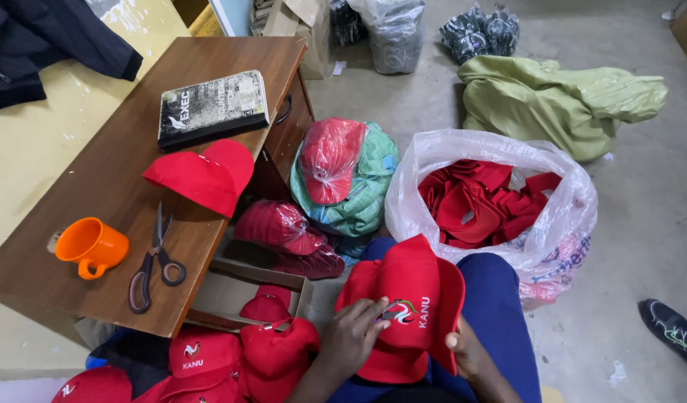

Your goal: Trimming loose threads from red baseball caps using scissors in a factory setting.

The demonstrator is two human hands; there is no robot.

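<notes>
Cap (407,298) on the lap, front panel up — that is what both hands are on. I judge it light and soft: cloth crown that will fold under any squeeze, with only the brim giving some stiffness. I would hold it by the brim or the crown's edge, not by the emblem, and expect no slipping from the woven cloth.

My left hand (355,336) lies on the cap's front, fingers bent and partly closed, fingertips touching the stitched emblem; whether something small is pinched between them I cannot tell. My right hand (463,351) is closed on the cap's right edge, thumb on top, the other fingers hidden under the cloth.

Just left of the left hand sits a heap of caps (231,358) and an open box (243,287). Further left, on the table (97,186), lie scissors (153,265), a mug (90,245), another cap and a book (211,107). Ahead of the right hand stands a clear bag (493,201) full of red caps — near, not touching.
</notes>
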